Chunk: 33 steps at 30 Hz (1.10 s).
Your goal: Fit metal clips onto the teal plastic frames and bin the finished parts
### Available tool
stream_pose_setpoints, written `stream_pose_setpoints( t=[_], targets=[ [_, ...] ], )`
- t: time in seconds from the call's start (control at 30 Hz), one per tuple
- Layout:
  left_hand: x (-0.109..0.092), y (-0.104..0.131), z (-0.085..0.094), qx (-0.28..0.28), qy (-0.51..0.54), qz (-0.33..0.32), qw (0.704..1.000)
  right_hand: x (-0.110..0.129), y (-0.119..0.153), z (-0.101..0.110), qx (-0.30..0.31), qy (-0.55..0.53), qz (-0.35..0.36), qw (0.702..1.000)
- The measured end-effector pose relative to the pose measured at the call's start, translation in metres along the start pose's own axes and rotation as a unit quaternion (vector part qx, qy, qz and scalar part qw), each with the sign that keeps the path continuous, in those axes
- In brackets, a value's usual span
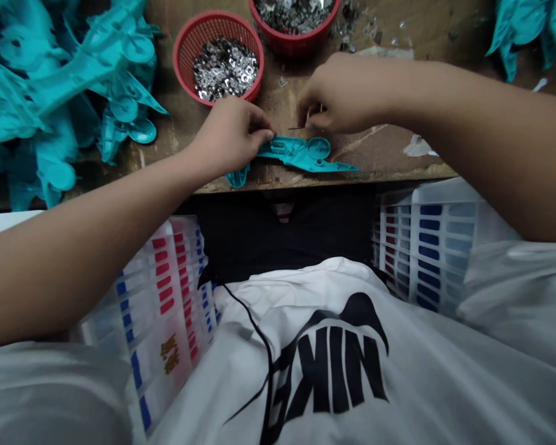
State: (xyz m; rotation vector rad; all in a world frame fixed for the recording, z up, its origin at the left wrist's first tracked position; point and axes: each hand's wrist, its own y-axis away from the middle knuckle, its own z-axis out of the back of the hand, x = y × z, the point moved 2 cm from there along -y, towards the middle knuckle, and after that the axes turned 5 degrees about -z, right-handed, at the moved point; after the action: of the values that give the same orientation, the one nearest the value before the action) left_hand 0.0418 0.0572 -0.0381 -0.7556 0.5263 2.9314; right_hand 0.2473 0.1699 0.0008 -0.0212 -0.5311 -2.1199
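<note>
A teal plastic molded part (301, 151) lies along the table's near edge, with a round cup and a pointed end toward the right. My left hand (234, 133) is closed on its left portion, thumb and fingers pinching the upper edge. Just above the part, my right hand (336, 96) is closed around a thin tool (296, 128), whose dark narrow tip points left. Most of that tool is hidden by my fingers, so its kind is unclear. Beyond my left hand, a red plastic basket (180, 59) holds many small shiny metal pieces (225, 68).
A second red bowl (290, 44) of metal bits stands at the back, with loose bits (347, 31) beside it. Teal parts (65, 80) are heaped at left, and more teal parts (521, 28) lie far right. White crates (445, 191) flank my lap below the wooden table (167, 173).
</note>
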Motion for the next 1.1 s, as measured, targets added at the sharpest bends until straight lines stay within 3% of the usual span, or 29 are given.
stream_pose_setpoints(
  t=[0.37, 0.73, 1.1],
  targets=[
    [-0.008, 0.000, 0.000, -0.028, 0.013, 0.007, 0.999, -0.002, 0.001, 0.000, 0.007, 0.012, 0.003, 1.000],
    [-0.004, 0.005, 0.012, 0.020, -0.056, -0.083, 0.995, 0.005, 0.006, 0.003, 0.027, 0.012, 0.000, 1.000],
    [-0.015, 0.009, 0.019, 0.045, -0.067, -0.073, 0.994, 0.033, 0.013, -0.004, 0.041, -0.052, 0.013, 0.998]
  ],
)
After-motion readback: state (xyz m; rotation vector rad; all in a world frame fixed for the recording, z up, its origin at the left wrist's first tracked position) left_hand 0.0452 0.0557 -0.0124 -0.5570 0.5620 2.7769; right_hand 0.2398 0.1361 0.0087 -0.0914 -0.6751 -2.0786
